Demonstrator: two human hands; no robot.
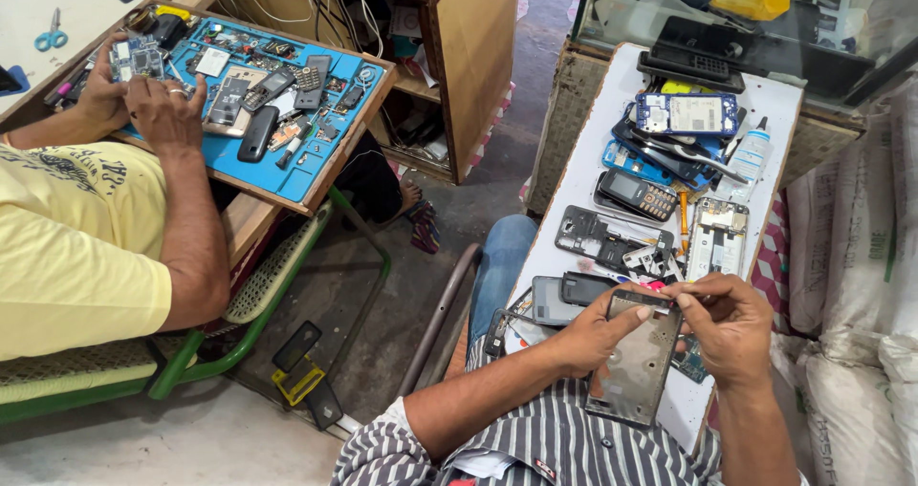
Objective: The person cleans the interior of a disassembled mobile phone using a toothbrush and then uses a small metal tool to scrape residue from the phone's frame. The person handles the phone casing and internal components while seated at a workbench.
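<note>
1. Here, the left hand [588,333] grips a phone frame [636,362] from its left edge, thumb across the upper face, fingers curled shut around the side.
2. The right hand [729,325] is closed at the frame's top right corner, thumb and forefinger pinched together there; whether they hold a small tool or part, I cannot tell.
3. The frame: flat, rectangular, grey-brown metal, dull and scuffed, with a dark rim and a cut-out bar at the top. It is tilted, top end away from the person, and held above the near end of the white bench [779,99], over the person's lap.
4. On the bench beyond the hands: a dark phone shell [598,237], a keypad phone [639,194], a blue circuit board [688,113], a small clear bottle [751,156], and other loose parts.
5. At left, another person in a yellow shirt [67,247] has both hands at a blue mat [287,166] crowded with phones and parts. Scissors [50,37] lie further back.
</note>
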